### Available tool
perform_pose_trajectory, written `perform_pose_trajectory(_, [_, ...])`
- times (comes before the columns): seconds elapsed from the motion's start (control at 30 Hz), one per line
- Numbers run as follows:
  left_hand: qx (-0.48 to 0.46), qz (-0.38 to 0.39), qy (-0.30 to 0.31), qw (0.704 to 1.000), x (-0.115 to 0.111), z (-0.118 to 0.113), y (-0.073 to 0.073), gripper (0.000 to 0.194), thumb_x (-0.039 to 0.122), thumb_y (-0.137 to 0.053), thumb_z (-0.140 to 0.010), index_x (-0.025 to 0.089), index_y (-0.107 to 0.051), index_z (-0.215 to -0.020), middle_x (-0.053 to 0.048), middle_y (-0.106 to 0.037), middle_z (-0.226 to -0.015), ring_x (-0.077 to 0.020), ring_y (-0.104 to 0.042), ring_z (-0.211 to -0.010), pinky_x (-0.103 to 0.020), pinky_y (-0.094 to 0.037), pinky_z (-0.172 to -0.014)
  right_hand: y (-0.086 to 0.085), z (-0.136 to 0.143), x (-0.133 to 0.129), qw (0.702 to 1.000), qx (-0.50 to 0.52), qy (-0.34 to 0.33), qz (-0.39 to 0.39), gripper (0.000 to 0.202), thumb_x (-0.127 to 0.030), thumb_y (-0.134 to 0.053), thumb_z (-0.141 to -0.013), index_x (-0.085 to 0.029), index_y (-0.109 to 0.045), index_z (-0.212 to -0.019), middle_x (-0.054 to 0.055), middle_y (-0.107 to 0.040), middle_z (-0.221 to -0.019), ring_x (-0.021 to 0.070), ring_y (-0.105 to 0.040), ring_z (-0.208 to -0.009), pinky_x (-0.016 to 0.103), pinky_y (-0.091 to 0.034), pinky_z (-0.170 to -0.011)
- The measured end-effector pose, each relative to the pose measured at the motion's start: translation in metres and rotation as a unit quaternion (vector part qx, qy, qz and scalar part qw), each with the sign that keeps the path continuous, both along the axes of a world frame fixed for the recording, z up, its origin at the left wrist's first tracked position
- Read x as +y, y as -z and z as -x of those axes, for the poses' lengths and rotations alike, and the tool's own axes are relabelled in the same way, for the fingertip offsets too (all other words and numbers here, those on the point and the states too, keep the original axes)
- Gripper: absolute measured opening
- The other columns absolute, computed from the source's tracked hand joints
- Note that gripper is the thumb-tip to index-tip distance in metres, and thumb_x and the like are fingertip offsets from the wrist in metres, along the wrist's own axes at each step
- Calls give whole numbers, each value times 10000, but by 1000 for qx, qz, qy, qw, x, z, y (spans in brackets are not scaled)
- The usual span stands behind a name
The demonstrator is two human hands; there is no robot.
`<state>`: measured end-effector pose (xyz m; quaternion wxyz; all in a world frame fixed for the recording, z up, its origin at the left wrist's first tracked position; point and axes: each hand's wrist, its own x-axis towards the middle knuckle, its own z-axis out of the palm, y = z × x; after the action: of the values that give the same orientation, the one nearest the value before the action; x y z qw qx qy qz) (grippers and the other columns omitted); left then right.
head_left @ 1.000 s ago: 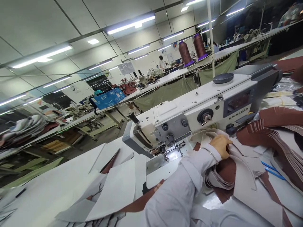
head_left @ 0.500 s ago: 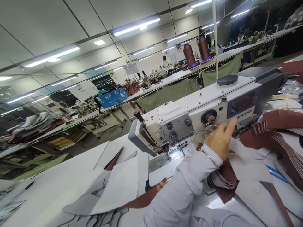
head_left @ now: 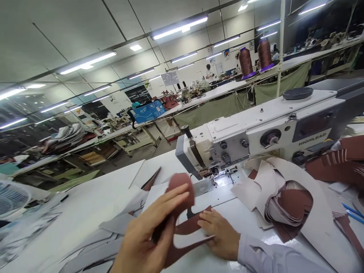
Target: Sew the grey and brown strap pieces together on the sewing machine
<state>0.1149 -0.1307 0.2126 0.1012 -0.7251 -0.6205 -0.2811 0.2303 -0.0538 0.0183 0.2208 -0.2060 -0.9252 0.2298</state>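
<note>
My left hand point(head_left: 150, 231), at the lower middle, is closed around a brown leather-like piece point(head_left: 182, 197) with a rounded end, lifted in front of the sewing machine point(head_left: 256, 129). The piece curves down to the right. My right hand point(head_left: 222, 233) grips its lower part against the machine bed, fingers bent over it. The left hand's inner grip is blurred. Behind the hands, the lit needle area point(head_left: 217, 180) stands with nothing visibly under it. Right of my right hand lies a pile of brown pieces point(head_left: 295, 203) with white, curved pieces point(head_left: 315, 220) over and around it.
Grey-white pieces point(head_left: 113, 235) overlap on the table at left. A stack of brown strips point(head_left: 332, 163) and blue-handled tool point(head_left: 352, 212) sit at the right edge. Thread cones point(head_left: 246, 62) rise behind the machine. A fan point(head_left: 13, 197) is at far left. A person point(head_left: 209, 74) stands far back.
My left hand has swung back from the right side of the machine to the left and now holds up the brown piece. My right hand, mostly hidden before, shows fully. The view has shifted left.
</note>
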Motion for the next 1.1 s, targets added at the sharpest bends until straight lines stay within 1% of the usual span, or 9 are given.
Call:
perform_pose_trajectory(0.13, [147, -54, -143, 977, -16, 29, 27, 585, 102, -343, -830, 370, -313, -1348, 20, -409, -1364, -214, -611, -989, -274, -564, -627, -2, 2, 2, 998, -2, -41, 56, 500, -442, -543, -828, -154, -493, -1234, 92, -468, -1304, 215, -380, -1232, 400, -226, -1094])
perform_pose_trajectory(0.27, [200, 81, -113, 970, -8, 38, 93, 711, -8, -293, -763, 292, -205, -1402, -75, -264, -1431, -206, -652, -871, -243, -535, -555, 3, 5, 0, 997, -60, -47, -21, 486, -402, -543, -836, -93, -520, -1211, 132, -450, -1316, 260, -331, -1265, 457, -214, -1091])
perform_pose_trajectory(0.37, [113, 222, -54, 967, 0, 40, 150, 754, -28, -296, -745, 262, -119, -1417, -89, -350, -1390, -185, -618, -981, -255, -547, -717, 9, 16, -13, 992, -97, -8, -85, 545, -397, -509, -855, -46, -458, -1269, 195, -419, -1320, 320, -324, -1263, 540, -255, -1046])
perform_pose_trajectory(0.5, [-27, 163, -101, 981, 7, 49, 187, 763, -19, -304, -749, 199, -26, -1426, -130, -305, -1416, -208, -357, -1269, -362, -418, -993, 4, 36, -34, 979, -173, 36, -102, 670, -430, -588, -790, 40, -458, -1249, 312, -371, -1285, 453, -299, -1226, 629, -291, -965])
perform_pose_trajectory(0.63, [-46, 78, -155, 984, 12, 63, 181, 719, -18, -334, -740, 145, -136, -1412, -167, -128, -1468, -260, -207, -1328, -442, -361, -1033, -4, 43, -35, 983, -170, 32, -67, 648, -514, -523, -808, 3, -528, -1199, 278, -293, -1352, 449, -243, -1248, 612, -276, -986])
perform_pose_trajectory(0.77, [-39, 108, -143, 983, 11, 86, 159, 534, 29, -301, -788, 199, -418, -1281, -86, -539, -1242, -199, -531, -1124, -366, -470, -936, 6, 35, -22, 986, -132, 30, -103, 660, -534, -517, -807, -53, -482, -1257, 258, -279, -1374, 416, -194, -1282, 588, -238, -1019])
perform_pose_trajectory(0.87, [-49, 72, -267, 960, 7, 114, 125, 543, 76, -352, -776, 182, -382, -1307, -58, -672, -957, -207, -647, -808, -332, -531, -716, 14, 31, -17, 985, -111, 19, -130, 678, -533, -519, -807, -126, -396, -1335, 223, -257, -1401, 444, -147, -1284, 635, -222, -993])
perform_pose_trajectory(0.97, [43, -60, -394, 916, 4, 137, 90, 511, 89, -382, -728, 124, -469, -1230, -87, -654, -848, -243, -610, -757, -353, -485, -673, 16, 34, -20, 982, -131, 10, -136, 638, -514, -461, -847, -80, -423, -1313, 201, -261, -1407, 459, -132, -1283, 659, -196, -987])
perform_pose_trajectory(1.1, [154, -72, -247, 954, 11, 122, 90, 382, 84, -381, -749, 117, -533, -1098, -103, -595, -864, -230, -547, -821, -352, -451, -738, 15, 44, -27, 978, -145, -11, -152, 705, -516, -437, -856, 31, -393, -1299, 259, -210, -1401, 439, -143, -1292, 634, -199, -1003])
